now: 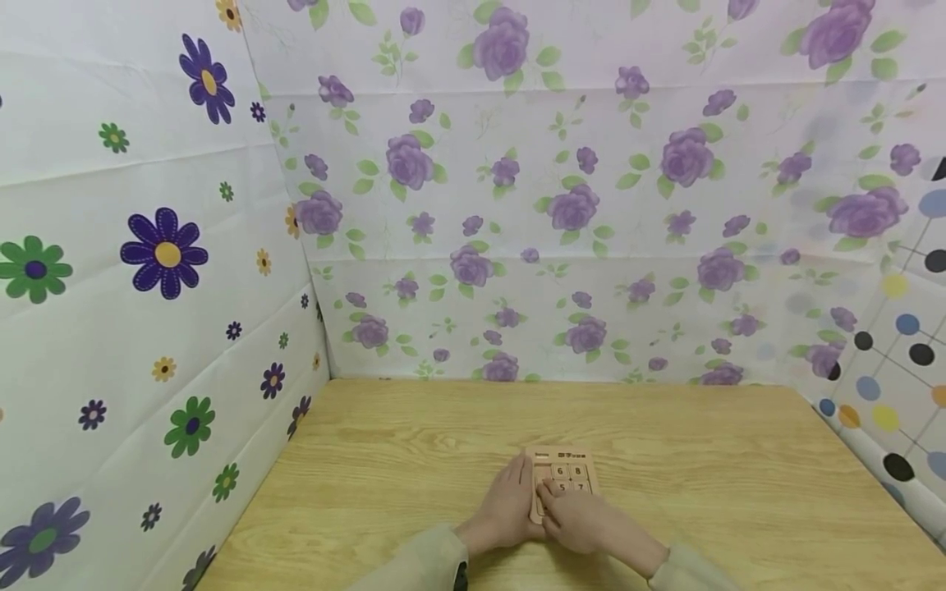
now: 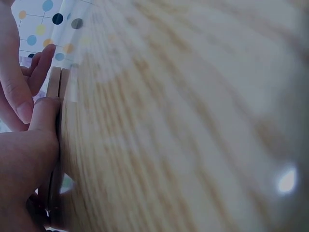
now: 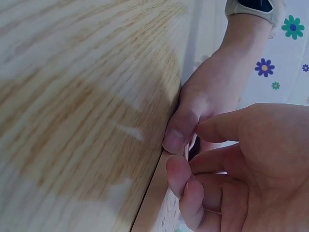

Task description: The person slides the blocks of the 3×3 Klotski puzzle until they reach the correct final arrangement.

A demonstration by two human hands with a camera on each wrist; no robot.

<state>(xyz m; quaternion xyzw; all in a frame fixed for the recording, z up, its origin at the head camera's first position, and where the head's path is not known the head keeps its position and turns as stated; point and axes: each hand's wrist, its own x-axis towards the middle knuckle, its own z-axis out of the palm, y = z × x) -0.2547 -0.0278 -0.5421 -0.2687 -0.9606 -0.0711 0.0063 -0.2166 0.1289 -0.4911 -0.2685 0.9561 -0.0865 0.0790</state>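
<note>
The fingers of the right hand (image 1: pixel 580 519) are loosely bent, close together, over the puzzle board (image 1: pixel 545 451); contact is unclear. Just left of them, the left hand (image 1: pixel 508 506) holds the board's edge. Beyond the fingertips sit numbered tiles (image 1: pixel 569 472), then table (image 1: pixel 399 460) and flowered cloth (image 1: pixel 473 246).

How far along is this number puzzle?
Done: the puzzle board lies on the table, its left side held by the left hand. In hand: the right hand is over the number tiles, hiding some. Left: probably sliding the tiles into counting order, since those visible read 6, 8 above 5, 7; the covered ones cannot be judged.
</note>
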